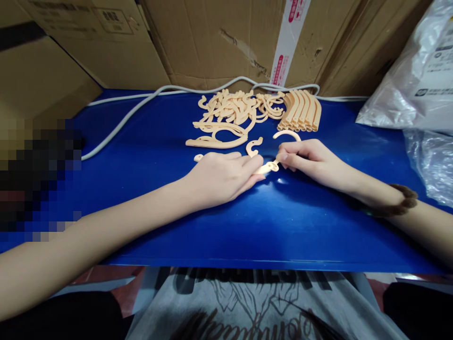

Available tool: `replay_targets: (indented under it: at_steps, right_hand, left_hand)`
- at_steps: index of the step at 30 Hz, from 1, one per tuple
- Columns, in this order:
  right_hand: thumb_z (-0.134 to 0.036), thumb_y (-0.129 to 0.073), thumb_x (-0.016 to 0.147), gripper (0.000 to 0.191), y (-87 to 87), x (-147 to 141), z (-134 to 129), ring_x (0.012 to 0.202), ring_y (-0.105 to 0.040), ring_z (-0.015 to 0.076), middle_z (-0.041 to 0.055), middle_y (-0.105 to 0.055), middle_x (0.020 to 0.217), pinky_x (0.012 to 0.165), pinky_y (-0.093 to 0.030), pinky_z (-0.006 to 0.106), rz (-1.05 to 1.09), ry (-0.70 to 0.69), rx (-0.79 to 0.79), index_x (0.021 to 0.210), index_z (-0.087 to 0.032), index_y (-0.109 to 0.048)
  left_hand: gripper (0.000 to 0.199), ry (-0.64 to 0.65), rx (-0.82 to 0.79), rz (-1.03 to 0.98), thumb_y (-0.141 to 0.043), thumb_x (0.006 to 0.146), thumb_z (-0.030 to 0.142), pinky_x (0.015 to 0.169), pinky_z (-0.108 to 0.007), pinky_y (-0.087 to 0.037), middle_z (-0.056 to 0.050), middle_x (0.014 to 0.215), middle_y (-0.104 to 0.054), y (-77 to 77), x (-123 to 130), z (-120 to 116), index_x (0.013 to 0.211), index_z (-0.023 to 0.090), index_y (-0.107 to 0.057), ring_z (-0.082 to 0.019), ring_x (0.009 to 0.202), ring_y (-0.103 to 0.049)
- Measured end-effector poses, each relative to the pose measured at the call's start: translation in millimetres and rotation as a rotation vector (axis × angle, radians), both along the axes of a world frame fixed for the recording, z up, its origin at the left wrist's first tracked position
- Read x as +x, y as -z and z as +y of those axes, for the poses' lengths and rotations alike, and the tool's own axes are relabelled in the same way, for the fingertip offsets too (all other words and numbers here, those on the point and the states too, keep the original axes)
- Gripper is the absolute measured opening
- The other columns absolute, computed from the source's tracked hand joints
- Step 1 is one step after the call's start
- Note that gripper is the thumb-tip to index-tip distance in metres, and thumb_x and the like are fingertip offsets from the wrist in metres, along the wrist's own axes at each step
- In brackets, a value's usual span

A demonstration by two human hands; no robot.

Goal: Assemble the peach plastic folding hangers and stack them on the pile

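Between thumb and fingers, my left hand (224, 177) grips a beige plastic hanger arm (264, 168), most of it covered by the hand. My right hand (304, 158) pinches a curved hanger hook (287, 134), whose lower end meets the tip of the hanger arm. Whether the two parts are joined I cannot tell. Just beyond my left fingertips lies a loose C-shaped piece (252, 147) on the blue tabletop (283, 226).
Behind the hands lie a heap of beige hanger parts (230, 108) and a neat row of curved arms (300, 111). A white cable (123, 127) runs along the back, before cardboard boxes (212, 42). Plastic-wrapped packages (414, 85) stand at right.
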State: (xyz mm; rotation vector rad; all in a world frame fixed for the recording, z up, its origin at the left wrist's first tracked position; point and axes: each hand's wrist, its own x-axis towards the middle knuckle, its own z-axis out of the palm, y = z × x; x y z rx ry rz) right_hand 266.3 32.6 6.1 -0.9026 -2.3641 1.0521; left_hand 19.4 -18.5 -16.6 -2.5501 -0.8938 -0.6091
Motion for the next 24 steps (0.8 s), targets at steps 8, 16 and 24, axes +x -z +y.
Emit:
replay_targets:
  at_steps: [8,16,24]
  right_hand:
    - [-0.034,-0.055,0.100,0.032,0.1,-0.6,-2.9,0.060,-0.043,0.0108,-0.0043,-0.050,0.064,0.059,-0.032,0.029,0.055,-0.005,-0.028,0.071,-0.021,-0.058]
    - [-0.036,-0.054,0.101,0.032,-6.8,-2.5,-8.4,0.062,-0.044,0.0112,-0.0044,-0.050,0.067,0.062,-0.033,0.029,0.036,-0.027,0.041,0.073,-0.021,-0.058]
    - [-0.051,-0.050,0.106,0.041,-3.2,-5.0,-13.0,0.063,-0.047,0.0122,-0.0035,-0.054,0.068,0.063,-0.038,0.028,-0.005,-0.019,0.133,0.077,-0.021,-0.056]
  left_hand:
    - [0.048,0.026,0.019,-0.005,-0.029,0.114,0.035,0.043,-0.028,-0.024,-0.004,0.072,-0.075,-0.7,0.0,-0.4,0.096,0.014,-0.068,-0.018,0.056,-0.070]
    - [0.044,0.012,0.030,0.005,-0.033,0.112,0.034,0.042,-0.029,-0.023,-0.005,0.069,-0.074,-1.1,-0.4,-0.9,0.096,0.014,-0.069,-0.020,0.053,-0.070]
    - [0.029,-0.044,-0.087,-0.008,-0.043,0.108,0.028,0.048,-0.029,-0.031,-0.006,0.083,-0.081,-5.2,0.2,-7.5,0.110,0.013,-0.068,-0.020,0.063,-0.075]
